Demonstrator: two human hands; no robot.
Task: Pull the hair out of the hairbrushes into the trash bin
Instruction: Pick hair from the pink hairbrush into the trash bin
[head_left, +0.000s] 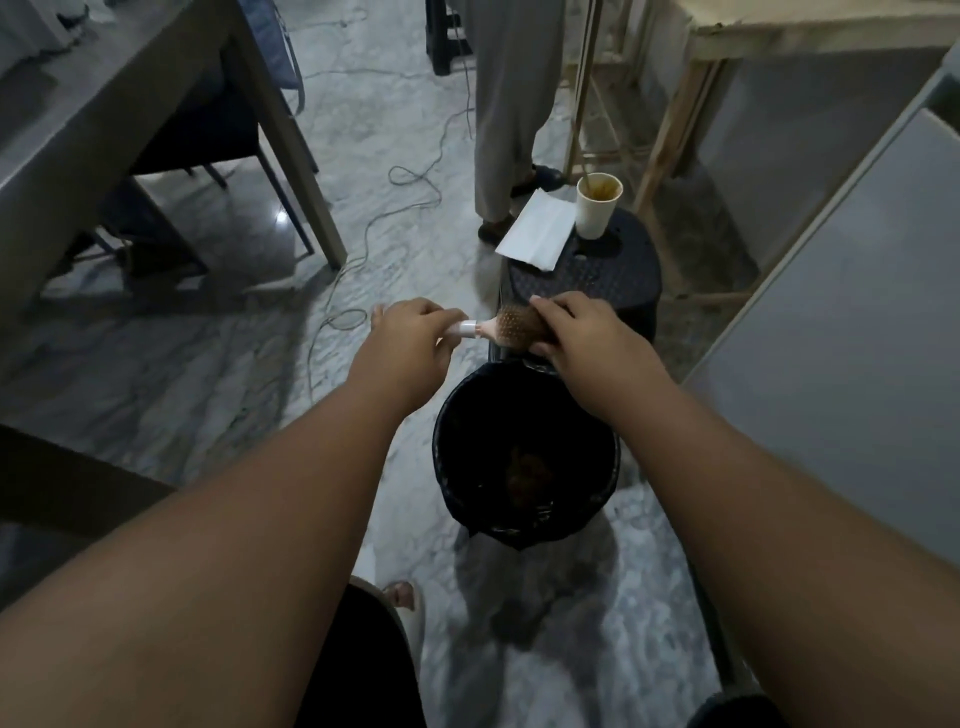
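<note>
Holding the hairbrush (511, 328) just beyond the far rim of the trash bin (449, 415) — left hand (410, 338) clamping the handle, right hand (576, 332) closing over the bristles, likely pinching hair — keeping pulled clumps dropping bin-ward.

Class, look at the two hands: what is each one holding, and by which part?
The left hand grips the hairbrush by its pale handle. The right hand closes over the bristled head, above the trash bin.
</note>
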